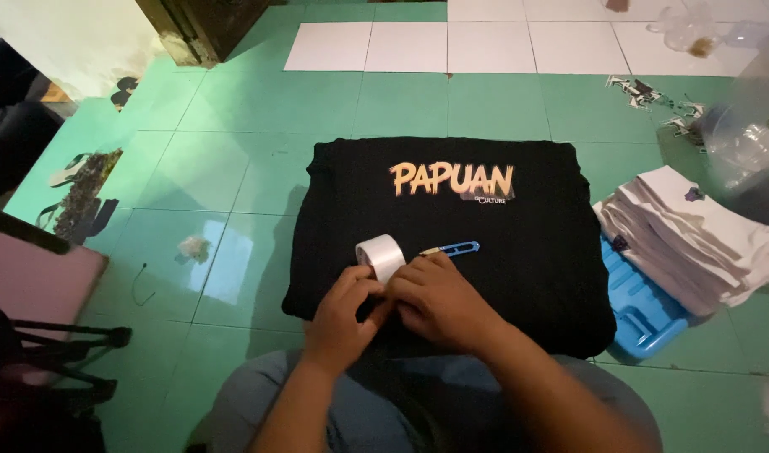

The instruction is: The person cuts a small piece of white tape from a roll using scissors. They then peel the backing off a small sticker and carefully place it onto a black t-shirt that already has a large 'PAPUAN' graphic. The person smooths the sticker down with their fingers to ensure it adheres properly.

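Both hands rest on the folded black shirt (518, 252). The left hand (341, 323) and right hand (439, 304) pinch the clear tape roll (381, 254), which stands at twelve o'clock of the fingers. A blue cutter (453, 248) lies at one o'clock.

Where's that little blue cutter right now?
In the head view, the blue cutter lies on the folded black T-shirt, just beyond the right hand and right of the clear tape roll.

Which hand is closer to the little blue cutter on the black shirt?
The right hand. Its fingertips sit just below the blue cutter, almost touching it. The left hand is farther away, down-left of it, beside the tape roll.
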